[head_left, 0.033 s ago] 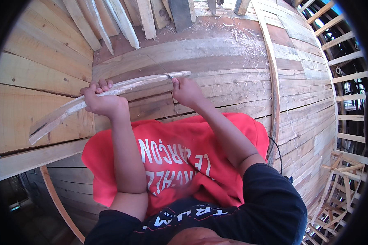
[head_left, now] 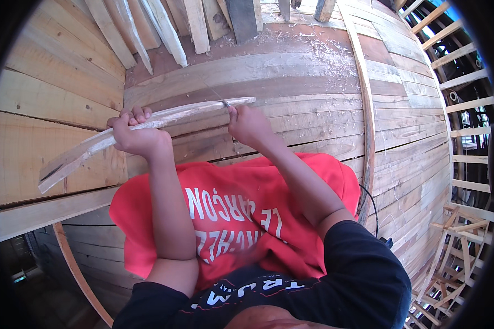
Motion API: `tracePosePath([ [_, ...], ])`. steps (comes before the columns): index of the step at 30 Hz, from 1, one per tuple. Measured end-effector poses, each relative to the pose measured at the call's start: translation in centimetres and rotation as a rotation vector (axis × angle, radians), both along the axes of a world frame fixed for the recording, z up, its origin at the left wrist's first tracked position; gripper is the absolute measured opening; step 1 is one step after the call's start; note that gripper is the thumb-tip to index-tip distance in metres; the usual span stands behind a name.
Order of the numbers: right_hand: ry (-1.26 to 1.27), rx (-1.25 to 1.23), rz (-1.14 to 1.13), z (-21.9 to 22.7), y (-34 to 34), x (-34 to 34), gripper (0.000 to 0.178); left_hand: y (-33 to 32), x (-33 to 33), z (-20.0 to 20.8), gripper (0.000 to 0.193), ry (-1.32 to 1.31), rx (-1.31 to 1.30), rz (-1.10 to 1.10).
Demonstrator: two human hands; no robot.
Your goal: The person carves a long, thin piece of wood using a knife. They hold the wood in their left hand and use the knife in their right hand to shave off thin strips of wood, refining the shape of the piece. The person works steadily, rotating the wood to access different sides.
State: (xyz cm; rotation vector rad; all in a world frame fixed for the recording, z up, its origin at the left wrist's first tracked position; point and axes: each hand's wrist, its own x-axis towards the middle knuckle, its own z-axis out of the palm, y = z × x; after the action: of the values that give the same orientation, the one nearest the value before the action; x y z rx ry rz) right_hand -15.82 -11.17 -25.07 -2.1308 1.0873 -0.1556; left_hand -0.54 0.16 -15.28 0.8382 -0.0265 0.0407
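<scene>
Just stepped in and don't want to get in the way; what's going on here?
A person has a long, pale wood strip in front of them. The left hand grips it around its middle. The right hand, near the strip's right end, is closed on a thin dark item, too small to make out. A red cloth lies below the hands, and curly shavings are scattered on the boards beyond.

Dark short-sleeved T-shirt [head_left: 324, 290], loose sleeves [head_left: 362, 249], white chest lettering [head_left: 215, 297], bare forearms [head_left: 169, 203]
</scene>
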Motion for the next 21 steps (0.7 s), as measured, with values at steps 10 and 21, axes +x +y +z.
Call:
tracePosePath([
  [10,0.022,0.291,-0.043,-1.6,-3.8,-1.7,0.05,-0.5,-1.4,0.9,0.017,-0.111,-0.039,-0.037],
  [21,-0.023,0.073,0.035,-2.8,-2.8,-0.8,0.048,-0.3,-1.7,0.9,0.021,-0.106,-0.062,-0.092],
])
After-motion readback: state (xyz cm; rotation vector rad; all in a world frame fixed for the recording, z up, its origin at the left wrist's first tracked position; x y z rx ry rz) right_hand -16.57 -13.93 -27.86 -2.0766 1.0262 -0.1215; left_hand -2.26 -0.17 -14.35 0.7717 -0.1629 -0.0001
